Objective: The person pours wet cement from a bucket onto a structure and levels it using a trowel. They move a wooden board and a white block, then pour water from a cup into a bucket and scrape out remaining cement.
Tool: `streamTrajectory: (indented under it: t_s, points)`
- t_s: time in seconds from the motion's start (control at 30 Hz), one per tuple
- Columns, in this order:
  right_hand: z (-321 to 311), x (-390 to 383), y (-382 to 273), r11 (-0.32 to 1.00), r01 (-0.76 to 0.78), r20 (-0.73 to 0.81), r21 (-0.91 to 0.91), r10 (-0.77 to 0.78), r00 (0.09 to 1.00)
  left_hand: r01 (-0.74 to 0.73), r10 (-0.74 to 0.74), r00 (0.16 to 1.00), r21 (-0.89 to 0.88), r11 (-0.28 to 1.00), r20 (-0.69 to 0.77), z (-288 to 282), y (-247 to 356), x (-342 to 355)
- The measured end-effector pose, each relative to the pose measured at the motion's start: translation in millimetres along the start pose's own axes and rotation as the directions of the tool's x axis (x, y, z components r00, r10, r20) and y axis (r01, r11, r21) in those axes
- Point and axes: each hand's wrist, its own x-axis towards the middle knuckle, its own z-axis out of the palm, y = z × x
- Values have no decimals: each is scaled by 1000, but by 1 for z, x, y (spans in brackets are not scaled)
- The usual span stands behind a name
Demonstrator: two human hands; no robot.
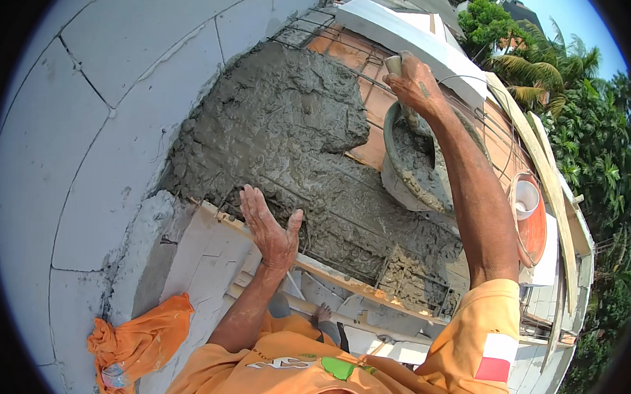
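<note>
My right hand (413, 83) is closed round the pale handle of a trowel (424, 135), whose metal blade dips into a grey bucket (398, 189). Wet grey mortar fills part of the bucket and sticks to its rim. My left hand (266, 226) holds nothing; its fingers are stretched out above the near edge of the fresh concrete (277, 111). That concrete is spread thick and rough on the far left and thinner toward the near right, where some steel bars show through it.
A pale block wall (145, 70) borders the concrete on the left. An orange bucket (532, 231) with a white cup (526, 199) stands at the right, beside long planks (555, 200). Bare rebar (377, 71) lies at the back. An orange cloth (144, 337) hangs at lower left.
</note>
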Motion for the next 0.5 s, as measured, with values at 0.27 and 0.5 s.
streamTrajectory:
  t_s: [0.27,0.5]
  points:
    - [-81,-39,-55,999,-11,-394,45,27,919,-33,46,987,-92,995,152,-12,-9,1]
    - [-75,-110,-32,985,-39,-434,168,110,894,-64,126,962,-250,966,242,-19,-8,11]
